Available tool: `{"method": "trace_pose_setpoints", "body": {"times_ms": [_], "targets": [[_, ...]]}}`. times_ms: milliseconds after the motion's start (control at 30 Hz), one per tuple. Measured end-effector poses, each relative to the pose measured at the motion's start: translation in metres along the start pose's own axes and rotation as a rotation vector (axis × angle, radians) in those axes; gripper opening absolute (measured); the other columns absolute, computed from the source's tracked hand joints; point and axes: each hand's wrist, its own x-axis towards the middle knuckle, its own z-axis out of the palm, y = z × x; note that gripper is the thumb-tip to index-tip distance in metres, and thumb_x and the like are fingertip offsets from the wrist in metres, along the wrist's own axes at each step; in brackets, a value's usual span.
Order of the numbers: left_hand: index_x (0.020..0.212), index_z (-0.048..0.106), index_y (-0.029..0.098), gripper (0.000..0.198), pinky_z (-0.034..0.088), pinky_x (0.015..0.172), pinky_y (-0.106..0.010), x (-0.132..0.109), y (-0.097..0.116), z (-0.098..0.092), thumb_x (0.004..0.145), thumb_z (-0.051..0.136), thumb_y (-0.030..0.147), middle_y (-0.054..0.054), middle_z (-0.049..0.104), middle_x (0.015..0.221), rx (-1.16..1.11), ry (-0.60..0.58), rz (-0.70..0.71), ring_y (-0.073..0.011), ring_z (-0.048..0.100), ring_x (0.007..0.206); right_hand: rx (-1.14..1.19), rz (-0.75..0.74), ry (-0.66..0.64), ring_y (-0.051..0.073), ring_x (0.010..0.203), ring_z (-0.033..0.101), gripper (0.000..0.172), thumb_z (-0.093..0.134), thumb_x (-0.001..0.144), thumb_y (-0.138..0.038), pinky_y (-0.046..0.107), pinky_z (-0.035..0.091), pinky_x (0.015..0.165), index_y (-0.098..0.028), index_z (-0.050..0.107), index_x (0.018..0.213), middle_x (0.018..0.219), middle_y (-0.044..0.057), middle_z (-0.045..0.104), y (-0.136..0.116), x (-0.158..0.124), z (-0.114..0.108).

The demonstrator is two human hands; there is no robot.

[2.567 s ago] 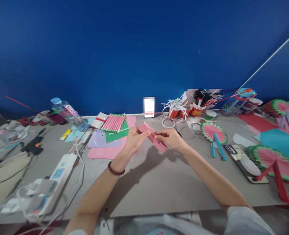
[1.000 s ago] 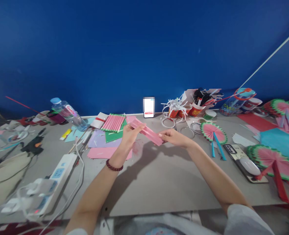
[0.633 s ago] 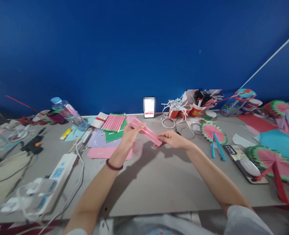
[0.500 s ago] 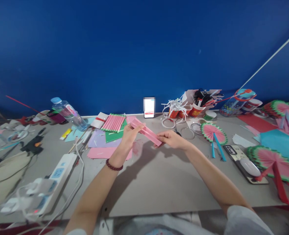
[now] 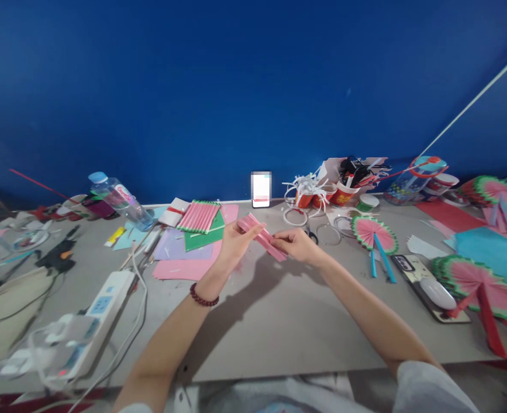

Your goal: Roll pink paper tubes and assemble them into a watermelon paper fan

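Note:
A narrow strip of accordion-folded pink paper (image 5: 262,235) is held in the air above the grey table (image 5: 279,321). My left hand (image 5: 235,244), with a dark red bead bracelet on its wrist, pinches the strip's far left end. My right hand (image 5: 294,245) pinches its near right end. Both hands are closed on the folded paper. Its pleats are pressed together into a flat bundle that slants from upper left to lower right.
Behind the hands lie pink, green and purple sheets (image 5: 184,252) and another pleated pink piece (image 5: 199,216). Finished paper fans (image 5: 374,232) (image 5: 477,278), a phone (image 5: 425,284) and cups of scraps (image 5: 343,183) are on the right. A water bottle (image 5: 120,199), glue gun (image 5: 58,257) and power strip (image 5: 94,318) are on the left.
Both hands drew closer together and a little nearer to me. The pink strip now looks shorter between them, and the right hand has slid inward along it.

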Motion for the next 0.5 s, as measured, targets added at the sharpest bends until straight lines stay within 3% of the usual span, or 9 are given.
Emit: {"method": "trace_pose_setpoints", "body": {"times_ms": [133, 233, 367, 433, 500], "targets": [[0.074, 0.071, 0.017, 0.02, 0.047, 0.07, -0.025, 0.001, 0.002, -0.002, 0.07, 0.072, 0.037, -0.004, 0.07, 0.079, -0.05, 0.012, 0.142, -0.014, 0.062, 0.077, 0.049, 0.003, -0.021, 0.007, 0.049, 0.036, 0.038, 0.056, 0.08, -0.048, 0.023, 0.028, 0.048, -0.013, 0.066, 0.071, 0.054, -0.003, 0.046, 0.003, 0.001, 0.002], [0.075, 0.07, 0.017, 0.019, 0.048, 0.069, -0.026, 0.0, 0.004, -0.002, 0.069, 0.072, 0.035, -0.004, 0.07, 0.079, -0.048, 0.041, 0.169, -0.0149, 0.062, 0.076, 0.035, -0.006, -0.068, 0.009, 0.051, 0.044, 0.032, 0.055, 0.082, -0.042, 0.023, 0.035, 0.051, -0.013, 0.068, 0.075, 0.057, -0.001, 0.053, 0.004, 0.001, 0.003], [0.068, 0.066, 0.017, 0.012, 0.045, 0.064, -0.025, -0.008, 0.011, 0.0, 0.073, 0.069, 0.027, -0.002, 0.065, 0.07, 0.113, -0.007, 0.328, -0.0123, 0.058, 0.068, 0.023, -0.084, -0.032, 0.017, 0.08, 0.062, 0.022, 0.055, 0.081, -0.029, 0.029, 0.046, 0.077, -0.018, 0.069, 0.093, 0.087, 0.004, 0.069, -0.003, -0.001, 0.006], [0.066, 0.065, 0.017, 0.012, 0.044, 0.061, -0.023, -0.013, 0.014, 0.0, 0.076, 0.065, 0.023, -0.001, 0.063, 0.069, 0.229, -0.069, 0.462, -0.0111, 0.055, 0.066, -0.005, -0.15, 0.016, 0.019, 0.093, 0.062, 0.021, 0.057, 0.08, -0.026, 0.032, 0.044, 0.087, -0.02, 0.069, 0.097, 0.095, 0.004, 0.07, -0.008, -0.002, 0.008], [0.069, 0.065, 0.017, 0.012, 0.044, 0.059, -0.023, -0.018, 0.015, 0.0, 0.079, 0.062, 0.021, -0.002, 0.063, 0.071, 0.311, -0.119, 0.567, -0.0109, 0.055, 0.065, -0.055, -0.22, 0.075, 0.02, 0.092, 0.062, 0.018, 0.06, 0.079, -0.026, 0.033, 0.044, 0.088, -0.02, 0.069, 0.093, 0.094, 0.005, 0.07, -0.011, -0.003, 0.009]]}}
